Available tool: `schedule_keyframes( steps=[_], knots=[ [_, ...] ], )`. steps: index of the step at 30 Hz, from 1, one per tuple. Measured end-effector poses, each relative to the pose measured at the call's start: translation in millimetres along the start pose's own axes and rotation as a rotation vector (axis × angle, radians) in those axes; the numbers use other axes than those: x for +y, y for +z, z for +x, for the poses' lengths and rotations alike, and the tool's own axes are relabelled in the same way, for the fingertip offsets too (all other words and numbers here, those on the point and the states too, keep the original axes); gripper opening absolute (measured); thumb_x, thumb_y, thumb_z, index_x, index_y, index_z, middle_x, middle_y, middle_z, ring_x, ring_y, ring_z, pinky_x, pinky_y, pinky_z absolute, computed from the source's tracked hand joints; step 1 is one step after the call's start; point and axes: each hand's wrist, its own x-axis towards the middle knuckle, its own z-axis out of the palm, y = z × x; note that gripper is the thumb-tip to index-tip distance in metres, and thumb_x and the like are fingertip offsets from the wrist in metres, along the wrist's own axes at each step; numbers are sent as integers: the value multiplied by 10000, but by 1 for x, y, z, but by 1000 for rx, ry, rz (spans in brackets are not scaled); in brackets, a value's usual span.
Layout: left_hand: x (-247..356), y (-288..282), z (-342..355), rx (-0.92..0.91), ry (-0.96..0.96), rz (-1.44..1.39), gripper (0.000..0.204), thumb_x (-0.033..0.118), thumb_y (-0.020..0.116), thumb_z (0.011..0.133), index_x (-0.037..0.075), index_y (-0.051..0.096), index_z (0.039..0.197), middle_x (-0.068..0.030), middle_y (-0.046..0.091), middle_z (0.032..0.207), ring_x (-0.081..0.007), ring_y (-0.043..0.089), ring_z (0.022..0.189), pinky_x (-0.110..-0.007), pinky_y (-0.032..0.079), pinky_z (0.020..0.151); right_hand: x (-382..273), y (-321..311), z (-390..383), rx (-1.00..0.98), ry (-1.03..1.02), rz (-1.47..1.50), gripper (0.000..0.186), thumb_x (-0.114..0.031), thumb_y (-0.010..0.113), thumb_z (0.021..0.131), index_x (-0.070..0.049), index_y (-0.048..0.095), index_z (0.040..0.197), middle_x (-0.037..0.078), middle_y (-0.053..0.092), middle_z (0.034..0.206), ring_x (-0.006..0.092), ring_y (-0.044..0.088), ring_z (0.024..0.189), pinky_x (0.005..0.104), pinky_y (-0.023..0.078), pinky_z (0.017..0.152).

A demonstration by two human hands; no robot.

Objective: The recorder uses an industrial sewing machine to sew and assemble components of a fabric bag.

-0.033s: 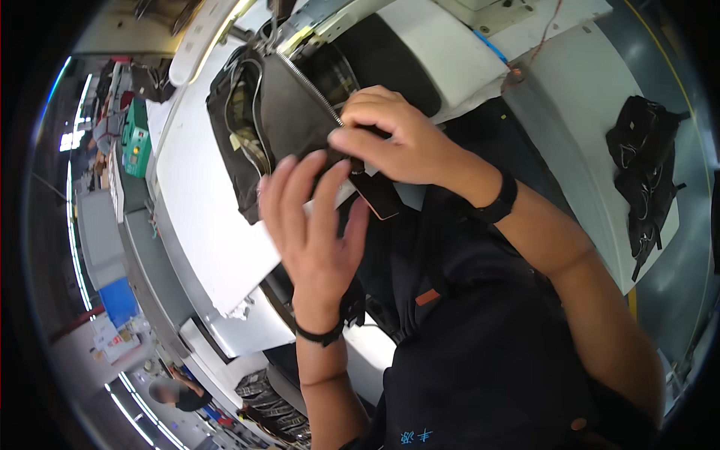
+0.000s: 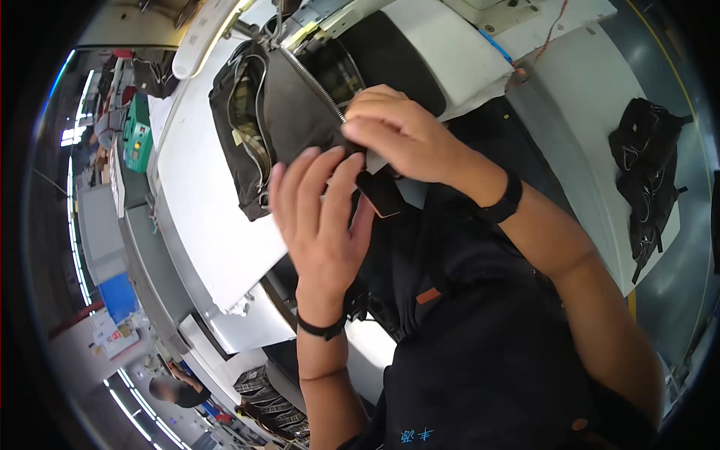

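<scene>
One green box (image 2: 137,135) stands at 10 o'clock, one white machine arm (image 2: 214,34) at 11. One dark bag (image 2: 300,112) lies on the white table (image 2: 199,195), also toward 11, its long axis running roughly from 11 to 5; one silver zip (image 2: 313,82) slants likewise. Two hands hide the bag's 5 o'clock end. The left hand (image 2: 322,225) has curved, moderately spread fingers, tips at the bag's lower edge. One flat black thing (image 2: 384,196) shows between the hands. The right hand (image 2: 409,142) is narrow at the zip's lower end; whether it pinches, I cannot tell. Well apart, near 3 o'clock, lies black cloth (image 2: 646,169).
</scene>
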Motion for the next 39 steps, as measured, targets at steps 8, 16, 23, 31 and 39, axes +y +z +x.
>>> schedule_keyframes(
  steps=[8,16,23,31,39],
  knots=[
    [19,10,-1,111,-52,-205,327,-65,689,804,8,706,1122,-154,697,1164,-315,669,1043,-408,525,928,-1,-7,-5,8,160,104,228,-170,611,1028,16,717,1104,90,685,1058,193,592,1062,314,466,938],
    [13,14,-11,55,-938,-1518,504,436,362,1133,26,559,916,-157,667,1005,-171,611,699,-270,462,511,-6,-14,12,-73,263,220,236,-168,660,1006,26,719,1128,43,715,953,114,651,869,271,513,791],
    [14,43,8,-76,-1182,-1826,628,597,381,1085,20,624,1137,-87,685,1013,-167,605,723,-262,480,546,-22,-10,9,8,511,531,208,-138,656,1003,40,728,1084,67,635,1086,99,662,696,222,543,584],
    [17,65,-8,52,-898,-1981,375,428,478,1104,74,550,1203,-10,564,964,-167,526,987,-334,434,864,-12,-11,11,-6,372,490,198,-147,662,995,32,737,1032,55,690,1049,74,624,635,220,505,599],
    [14,68,-5,-19,-802,-2010,378,438,460,1101,77,529,1184,-10,497,891,-180,450,926,-342,369,832,-11,-20,28,-66,423,403,232,-186,659,981,27,736,1030,42,711,928,80,647,663,231,520,614]
  ],
)
